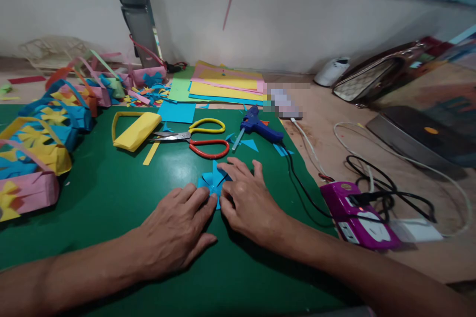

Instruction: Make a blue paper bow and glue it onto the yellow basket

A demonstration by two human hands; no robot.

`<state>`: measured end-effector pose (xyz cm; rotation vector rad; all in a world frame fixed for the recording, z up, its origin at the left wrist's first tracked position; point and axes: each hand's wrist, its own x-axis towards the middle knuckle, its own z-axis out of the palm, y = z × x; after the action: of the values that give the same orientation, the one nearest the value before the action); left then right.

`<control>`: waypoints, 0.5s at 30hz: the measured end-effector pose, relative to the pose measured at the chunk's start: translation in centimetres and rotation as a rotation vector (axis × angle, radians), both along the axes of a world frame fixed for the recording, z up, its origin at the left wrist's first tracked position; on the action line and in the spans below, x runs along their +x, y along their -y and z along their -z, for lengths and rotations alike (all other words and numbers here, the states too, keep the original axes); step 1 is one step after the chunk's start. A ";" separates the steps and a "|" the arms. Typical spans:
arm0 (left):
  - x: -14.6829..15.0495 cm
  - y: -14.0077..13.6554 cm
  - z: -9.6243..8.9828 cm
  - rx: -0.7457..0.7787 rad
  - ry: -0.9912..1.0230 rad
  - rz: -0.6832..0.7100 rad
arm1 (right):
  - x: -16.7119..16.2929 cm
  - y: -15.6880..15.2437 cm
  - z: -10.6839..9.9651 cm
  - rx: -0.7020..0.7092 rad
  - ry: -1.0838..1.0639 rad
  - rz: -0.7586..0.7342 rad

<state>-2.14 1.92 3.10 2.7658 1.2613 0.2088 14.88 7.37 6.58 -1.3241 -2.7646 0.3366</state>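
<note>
Paper flower (214, 178) in blue lies on the green mat (102, 198). The left hand (182, 223) touches its left edge, 4 fingers together, thumb apart; the right hand (251, 200) curls over its right side, fingers spread, any pinch hidden. Scissors (181, 136) and a blue hot-glue gun (255, 124) lie beyond.

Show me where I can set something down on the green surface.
Bare patches of the green surface lie between the left hand and the paper baskets, and below that hand and the right hand, toward the picture's lower edge. Beyond the hands it is crowded: scissors, yellow basket, glue gun, blue scraps.
</note>
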 end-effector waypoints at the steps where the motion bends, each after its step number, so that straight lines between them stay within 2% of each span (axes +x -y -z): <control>1: 0.0 0.0 0.0 0.000 -0.001 -0.001 | 0.0 0.0 0.0 -0.002 -0.001 0.000; 10: 0.1 0.0 -0.2 -0.033 0.008 -0.022 | 0.9 0.0 -0.8 0.035 -0.063 -0.016; 15: 0.2 0.0 -0.3 -0.037 0.015 -0.044 | 1.8 -0.1 -0.4 0.102 -0.105 -0.134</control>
<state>-1.95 1.89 3.40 2.7020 1.3100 0.2076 16.68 7.52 7.00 -1.0698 -2.7488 0.2596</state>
